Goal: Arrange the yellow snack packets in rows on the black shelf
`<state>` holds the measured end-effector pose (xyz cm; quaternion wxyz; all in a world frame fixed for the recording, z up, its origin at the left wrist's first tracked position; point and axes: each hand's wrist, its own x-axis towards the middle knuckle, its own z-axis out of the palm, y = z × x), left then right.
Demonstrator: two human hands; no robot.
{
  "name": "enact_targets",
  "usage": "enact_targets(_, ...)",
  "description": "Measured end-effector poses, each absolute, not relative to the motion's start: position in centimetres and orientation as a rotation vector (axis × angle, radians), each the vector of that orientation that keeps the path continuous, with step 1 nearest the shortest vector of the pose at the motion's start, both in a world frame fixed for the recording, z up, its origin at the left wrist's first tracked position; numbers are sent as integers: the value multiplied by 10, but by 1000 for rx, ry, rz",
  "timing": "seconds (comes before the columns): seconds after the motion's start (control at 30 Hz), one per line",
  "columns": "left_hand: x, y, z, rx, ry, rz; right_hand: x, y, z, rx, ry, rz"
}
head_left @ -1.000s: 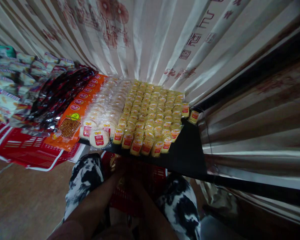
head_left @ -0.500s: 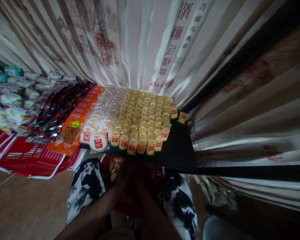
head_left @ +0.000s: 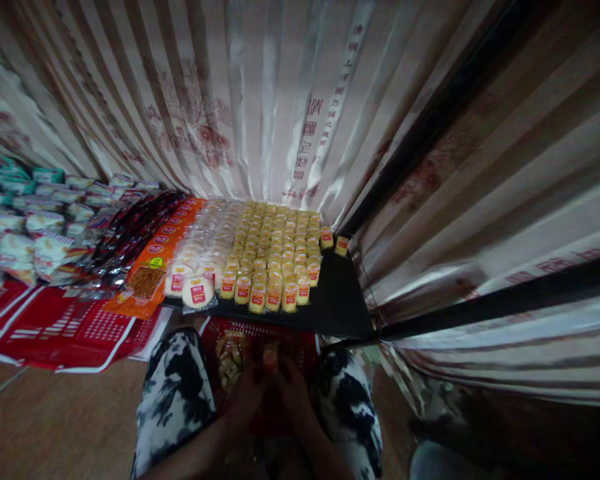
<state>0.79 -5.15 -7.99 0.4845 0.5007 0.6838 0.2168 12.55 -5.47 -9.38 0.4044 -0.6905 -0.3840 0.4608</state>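
A red-labelled snack packet [head_left: 270, 355] sits between the left hand [head_left: 249, 385] and the right hand [head_left: 291, 383], within the red basket's [head_left: 309, 341] outline. Handling this packet appears to be the step in hand; the next move seems to call for a secure hold and clearance from the black tabletop [head_left: 341, 300]. Shadow obscures the fingers, so whether either hand grips cannot be told. Gold-coloured wrappers [head_left: 230, 360] nearby are indistinct.

Packets [head_left: 273, 293] on table [head_left: 341, 303], basket [head_left: 307, 341] before it
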Motion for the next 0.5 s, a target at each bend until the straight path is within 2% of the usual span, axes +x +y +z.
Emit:
enact_targets(0.23,35,-44,-6,1301,1511,785,169,-53,-39,-1703,-1131,894)
enact_targets(0.37,57,-28,8,1450,1336,996,190,-27,-10,-1632,-1202,653)
enact_targets(0.5,77,-5,10,1668,1151,1217,207,10,8,-1600,-1167,580)
